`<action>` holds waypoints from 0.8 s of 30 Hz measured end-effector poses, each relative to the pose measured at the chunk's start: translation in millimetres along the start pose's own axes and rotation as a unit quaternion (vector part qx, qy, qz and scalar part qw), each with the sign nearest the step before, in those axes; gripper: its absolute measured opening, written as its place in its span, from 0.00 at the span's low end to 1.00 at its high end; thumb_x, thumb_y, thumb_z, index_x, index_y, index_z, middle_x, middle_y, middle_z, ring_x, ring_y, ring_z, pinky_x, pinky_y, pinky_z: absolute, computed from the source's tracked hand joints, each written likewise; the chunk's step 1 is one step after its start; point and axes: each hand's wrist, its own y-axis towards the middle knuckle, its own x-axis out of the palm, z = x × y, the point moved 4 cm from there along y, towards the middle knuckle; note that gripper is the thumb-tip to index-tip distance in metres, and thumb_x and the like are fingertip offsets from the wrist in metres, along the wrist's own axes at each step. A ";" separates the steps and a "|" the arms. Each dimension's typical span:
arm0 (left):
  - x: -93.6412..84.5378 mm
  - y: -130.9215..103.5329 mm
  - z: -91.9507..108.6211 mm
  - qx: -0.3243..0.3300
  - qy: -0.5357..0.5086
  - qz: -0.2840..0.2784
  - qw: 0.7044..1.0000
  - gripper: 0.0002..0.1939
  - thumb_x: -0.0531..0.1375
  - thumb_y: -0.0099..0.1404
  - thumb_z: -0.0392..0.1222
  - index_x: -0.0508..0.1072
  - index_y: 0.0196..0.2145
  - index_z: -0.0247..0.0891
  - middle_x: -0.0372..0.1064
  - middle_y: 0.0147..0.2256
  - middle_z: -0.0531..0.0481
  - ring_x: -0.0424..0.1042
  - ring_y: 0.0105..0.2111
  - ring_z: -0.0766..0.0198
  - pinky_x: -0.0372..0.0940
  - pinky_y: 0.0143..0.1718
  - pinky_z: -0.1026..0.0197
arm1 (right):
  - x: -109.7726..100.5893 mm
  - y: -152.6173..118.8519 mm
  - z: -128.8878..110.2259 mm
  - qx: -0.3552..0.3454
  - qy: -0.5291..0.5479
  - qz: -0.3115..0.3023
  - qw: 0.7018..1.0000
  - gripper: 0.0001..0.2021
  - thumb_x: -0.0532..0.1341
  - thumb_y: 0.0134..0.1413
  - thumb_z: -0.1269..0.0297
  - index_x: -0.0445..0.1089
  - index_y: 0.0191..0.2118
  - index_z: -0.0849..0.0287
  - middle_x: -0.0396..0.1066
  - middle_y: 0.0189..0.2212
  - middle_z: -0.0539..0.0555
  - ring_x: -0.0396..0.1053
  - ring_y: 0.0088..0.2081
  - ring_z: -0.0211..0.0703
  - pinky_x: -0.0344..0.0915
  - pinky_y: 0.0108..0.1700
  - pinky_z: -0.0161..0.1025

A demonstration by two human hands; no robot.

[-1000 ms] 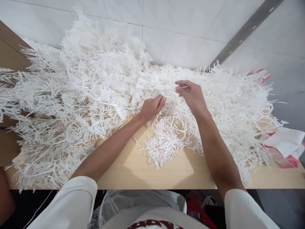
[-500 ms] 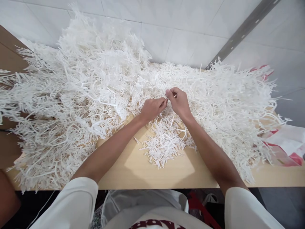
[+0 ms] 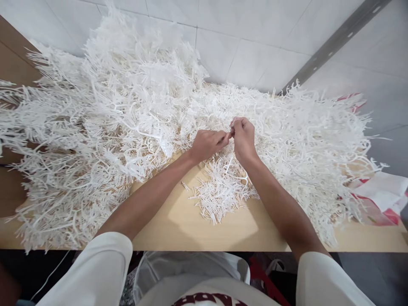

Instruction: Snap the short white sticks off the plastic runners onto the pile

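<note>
My left hand [image 3: 208, 144] and my right hand [image 3: 245, 138] meet above the middle of the table, their fingertips nearly touching. Both are closed in a pinch on a white plastic sprig, mostly hidden by the fingers; a whitish bit shows at my right fingertips. Just below them lies a small heap of white plastic twigs [image 3: 216, 199] with fine needle-like tips. A thicker curved white stem [image 3: 237, 174] rises from that heap beside my right wrist.
Large piles of white plastic branches spread left [image 3: 95, 110] and right [image 3: 306, 140] over the wooden table [image 3: 165, 229]. A red-and-white plastic bag [image 3: 382, 193] lies at the right. Behind stand a tiled wall [image 3: 242, 46] and a slanted metal bar [image 3: 331, 42]. Brown cardboard [image 3: 15, 55] is at far left.
Both hands have shifted slightly right in the view, and my right fingers have curled in tighter against the left fingertips. The piles look unchanged; the view has tilted a little.
</note>
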 end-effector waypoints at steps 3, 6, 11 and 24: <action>2.6 -2.7 6.7 0.010 -0.050 -0.043 0.998 0.21 0.47 0.71 0.42 0.64 0.21 0.38 0.54 0.13 0.58 0.53 0.13 0.74 0.44 0.18 0.65 | -22.5 22.4 -6.0 0.002 0.019 0.048 0.999 0.18 0.56 0.62 0.52 0.57 0.26 0.56 0.58 0.23 0.45 0.57 0.21 0.28 0.59 0.25 0.31; 2.7 -1.4 -1.0 -0.079 -0.119 -0.047 0.989 0.22 0.44 0.73 0.45 0.64 0.24 0.38 0.54 0.14 0.59 0.53 0.13 0.75 0.45 0.17 0.66 | -35.4 31.5 -18.6 -0.041 -0.042 -0.026 0.998 0.13 0.62 0.57 0.54 0.66 0.29 0.58 0.66 0.28 0.48 0.64 0.25 0.29 0.64 0.29 0.32; -2.4 3.3 -15.2 -0.201 -0.125 -0.020 0.971 0.17 0.48 0.72 0.49 0.67 0.30 0.38 0.56 0.18 0.58 0.57 0.17 0.73 0.51 0.22 0.66 | -27.6 12.1 -32.2 -0.045 -0.127 -0.188 0.973 0.19 0.60 0.56 0.46 0.74 0.35 0.60 0.74 0.35 0.54 0.70 0.32 0.35 0.67 0.34 0.35; 6.6 0.0 6.9 -0.090 -0.127 -0.083 0.984 0.16 0.47 0.72 0.44 0.67 0.29 0.38 0.57 0.16 0.58 0.54 0.14 0.74 0.45 0.18 0.67 | -36.9 23.4 -13.7 -0.048 0.000 -0.027 0.998 0.20 0.57 0.57 0.42 0.72 0.31 0.54 0.71 0.31 0.50 0.65 0.25 0.30 0.62 0.27 0.33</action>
